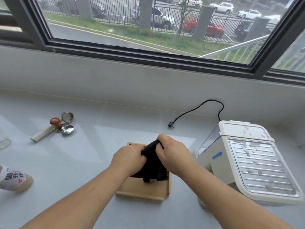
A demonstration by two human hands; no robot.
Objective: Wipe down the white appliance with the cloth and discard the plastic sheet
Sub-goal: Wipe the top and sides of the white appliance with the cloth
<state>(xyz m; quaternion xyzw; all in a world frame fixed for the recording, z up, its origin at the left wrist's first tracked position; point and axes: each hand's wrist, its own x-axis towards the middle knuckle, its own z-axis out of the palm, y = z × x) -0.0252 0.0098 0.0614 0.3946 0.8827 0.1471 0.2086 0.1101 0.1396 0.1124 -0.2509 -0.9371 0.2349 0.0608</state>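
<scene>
Both hands met over a wooden box (145,190) near the middle of the table (82,162). Left hand (127,158) and right hand (173,152) each had a closed grip on a black cloth (152,166), bunched between them and hanging into the box. Cloth's lower edge, with a small pale tag, lay against the box's inner wall.

White appliance (247,162) stood to the right of the box, close but apart, its ribbed metal top flecked with pale scraps and peeling film. Blue tape (217,155) on its left face. Black cord (198,111) looped behind it, plug lying loose on the table.

Far left: tamper (56,123) with wooden knob, portafilter (49,131) and metal basket (67,116) grouped together. A printed cup (14,179) lay on its side at the left edge.
</scene>
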